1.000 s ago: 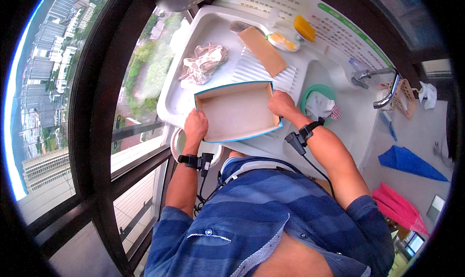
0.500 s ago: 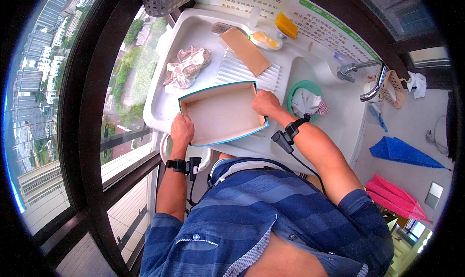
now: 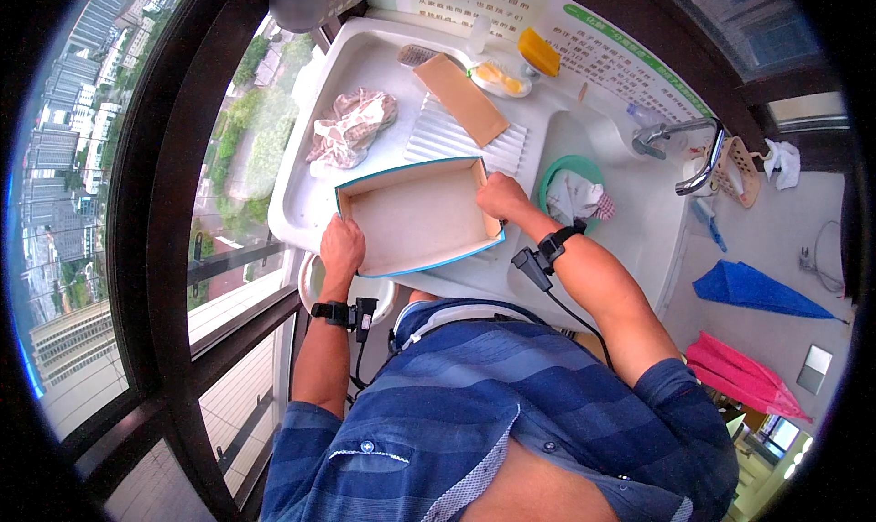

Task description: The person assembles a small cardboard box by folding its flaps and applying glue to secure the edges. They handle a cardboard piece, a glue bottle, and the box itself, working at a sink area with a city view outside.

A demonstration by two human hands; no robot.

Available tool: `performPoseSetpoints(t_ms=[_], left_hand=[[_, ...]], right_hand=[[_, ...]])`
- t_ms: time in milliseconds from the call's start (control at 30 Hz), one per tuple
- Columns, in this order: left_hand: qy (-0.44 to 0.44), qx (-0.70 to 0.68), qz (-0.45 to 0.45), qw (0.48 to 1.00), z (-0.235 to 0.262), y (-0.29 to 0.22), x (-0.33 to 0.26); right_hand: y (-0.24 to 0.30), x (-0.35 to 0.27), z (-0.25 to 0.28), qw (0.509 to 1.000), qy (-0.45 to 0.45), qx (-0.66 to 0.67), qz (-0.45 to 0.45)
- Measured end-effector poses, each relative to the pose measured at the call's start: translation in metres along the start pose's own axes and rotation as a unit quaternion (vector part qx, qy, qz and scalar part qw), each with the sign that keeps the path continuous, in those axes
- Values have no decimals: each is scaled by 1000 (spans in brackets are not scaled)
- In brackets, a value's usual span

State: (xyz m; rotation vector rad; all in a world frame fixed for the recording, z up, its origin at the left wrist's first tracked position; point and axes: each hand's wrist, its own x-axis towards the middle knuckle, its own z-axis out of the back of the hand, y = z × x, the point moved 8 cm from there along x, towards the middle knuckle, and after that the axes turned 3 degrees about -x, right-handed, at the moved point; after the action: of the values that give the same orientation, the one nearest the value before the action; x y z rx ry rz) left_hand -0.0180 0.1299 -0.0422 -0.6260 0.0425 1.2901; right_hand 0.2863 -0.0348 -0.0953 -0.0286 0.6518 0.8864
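Clearly, both hands are busy with one thing, a shallow open box (image 3: 415, 225). It is located between them, near the front side of the white sink unit (image 3: 301, 189). The fingers of the left hand (image 3: 342, 246) are closed around the left short wall, and the fingers of the right hand (image 3: 504, 198) are bent tightly upon the right short wall. Inner fingertips are hidden, so I cannot tell how deep they reach.

This hold at two opposite ends is, I think, chosen because it shares the weight and keeps the thin walls from twisting. Whether the bottom touches the sink unit or hangs above it, I cannot tell.

The box has its opening upward, toward the face of the person. Its long axis goes across the body, from the left fingers to the right ones, with the right end slightly farther forward.

Beyond the left fingers lies a crumpled cloth (image 3: 354, 128). Forward of the right fingers, a little to their left, a flat brown strip (image 3: 461, 99) lies slantwise over the ridged part (image 3: 429, 139); perhaps it was put there to leave both hands free. Just to the right of the right fingers, a green basin (image 3: 584, 163) contains a pale cloth (image 3: 573, 196), probably so that it stays apart.
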Motion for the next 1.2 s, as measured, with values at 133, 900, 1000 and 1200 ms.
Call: performPoseSetpoints(t_ms=[133, 900, 1000, 1200], left_hand=[[-7, -10, -9, 1000, 1, 0, -1], [-10, -4, -11, 1000, 2, -1, -2], [-8, -3, -11, 1000, 3, -3, -3], [-5, -1, -12, 1000, 3, -3, -3]], right_hand=[[-3, 0, 0, 997, 38, 53, -46], [1, -17, 21, 994, -9, 76, -72], [1, -17, 21, 994, -5, 78, -73], [2, -15, 18, 996, -1, 68, -61]])
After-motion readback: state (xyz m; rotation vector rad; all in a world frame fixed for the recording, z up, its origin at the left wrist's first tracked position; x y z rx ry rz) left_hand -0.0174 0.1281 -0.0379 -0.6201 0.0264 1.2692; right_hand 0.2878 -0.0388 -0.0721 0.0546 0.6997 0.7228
